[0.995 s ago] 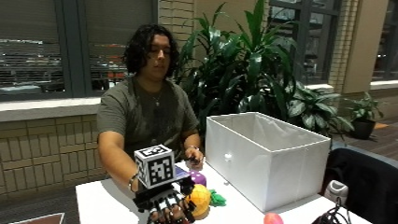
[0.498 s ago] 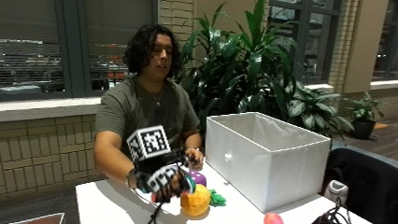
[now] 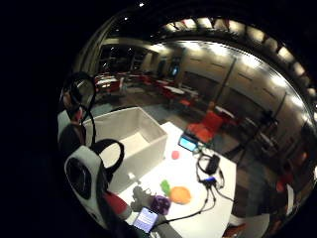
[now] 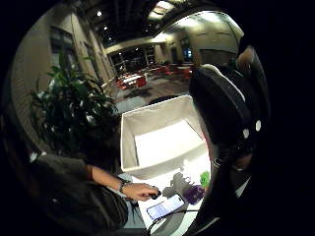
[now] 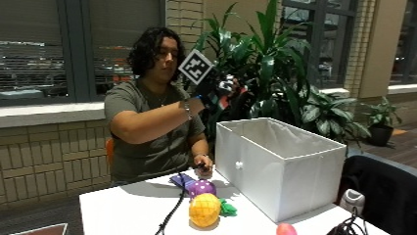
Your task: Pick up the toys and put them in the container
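In the outside view my gloved right hand (image 5: 218,88) is raised to head height, just left of the white fabric container (image 5: 280,166). Its fingers curl round a small red toy (image 5: 226,102), which is mostly hidden; the toy's red edge (image 3: 117,204) shows beside the palm in the little finger side view. On the table in front of the container lie a yellow-orange pineapple toy (image 5: 205,209), a purple toy (image 5: 201,187), a green toy (image 5: 227,209) and a pink toy (image 5: 286,229). The container (image 4: 165,142) looks empty from above.
The person's bare left hand (image 5: 202,164) rests on the table by a phone (image 5: 181,179). A cable (image 5: 171,210) trails across the table. Large plants (image 5: 273,63) stand behind the container, and a dark chair (image 5: 381,191) is at its right.
My right hand has risen from the toys on the table to head height beside the container, carrying the red toy. The toys on the table stay where they were.
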{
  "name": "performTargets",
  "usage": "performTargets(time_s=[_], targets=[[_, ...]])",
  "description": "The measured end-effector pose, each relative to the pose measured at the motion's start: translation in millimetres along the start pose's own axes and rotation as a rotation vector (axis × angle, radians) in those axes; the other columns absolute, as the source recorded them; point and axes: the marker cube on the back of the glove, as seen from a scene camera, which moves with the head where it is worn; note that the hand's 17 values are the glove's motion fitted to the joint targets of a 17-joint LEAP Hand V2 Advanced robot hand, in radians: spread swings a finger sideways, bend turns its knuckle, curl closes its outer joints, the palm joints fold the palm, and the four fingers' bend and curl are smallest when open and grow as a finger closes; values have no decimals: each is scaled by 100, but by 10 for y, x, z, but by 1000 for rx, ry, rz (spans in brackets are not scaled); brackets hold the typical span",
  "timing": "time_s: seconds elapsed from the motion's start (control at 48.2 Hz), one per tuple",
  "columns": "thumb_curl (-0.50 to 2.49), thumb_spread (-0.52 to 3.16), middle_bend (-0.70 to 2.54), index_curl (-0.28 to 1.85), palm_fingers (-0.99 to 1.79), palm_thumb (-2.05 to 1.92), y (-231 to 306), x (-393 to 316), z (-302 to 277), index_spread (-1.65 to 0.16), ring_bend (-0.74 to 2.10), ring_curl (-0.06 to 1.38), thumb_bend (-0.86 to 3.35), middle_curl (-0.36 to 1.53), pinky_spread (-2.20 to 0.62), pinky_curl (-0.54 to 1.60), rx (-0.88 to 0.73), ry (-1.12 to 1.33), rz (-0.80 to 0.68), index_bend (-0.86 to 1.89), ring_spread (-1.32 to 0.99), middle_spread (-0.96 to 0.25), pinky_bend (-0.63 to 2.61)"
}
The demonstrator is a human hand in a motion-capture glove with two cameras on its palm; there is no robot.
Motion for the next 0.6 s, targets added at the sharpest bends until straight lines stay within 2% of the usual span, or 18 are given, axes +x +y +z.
performTargets(time_s=[0.104,0.166,0.187,0.228,0.249,0.332,0.415,0.498,0.601], targets=[[7,164,103,9,118,-5,-174,79,432,-27,135,48,-1,66,-45,38,-93,-3,89,19,-31,-34,87],[8,156,82,8,97,-5,-185,135,695,-29,131,46,-2,60,-45,39,-217,-37,291,14,-31,-35,93],[8,152,75,9,83,-7,-157,164,768,-30,125,45,-4,58,-43,41,-249,-50,336,14,-31,-35,97],[8,139,62,14,37,-14,-66,236,858,-30,113,45,-9,56,-37,43,-268,-69,372,20,-31,-33,96],[7,134,58,16,25,-16,-14,284,879,-30,109,46,-10,55,-35,45,-259,-69,390,22,-31,-31,96],[7,123,55,16,36,-16,269,585,886,-31,103,39,-10,52,-31,40,-182,-40,521,21,-32,-30,96],[8,123,62,11,74,-11,681,984,897,-32,115,35,-7,52,-36,35,-101,13,717,10,-35,-32,102],[10,131,71,9,86,0,1108,1191,1023,-32,128,41,0,57,-39,38,-61,61,934,7,-36,-35,105],[13,140,85,6,92,8,1596,1394,1295,-32,136,46,4,64,-41,42,-97,-50,1175,7,-37,-38,110]])
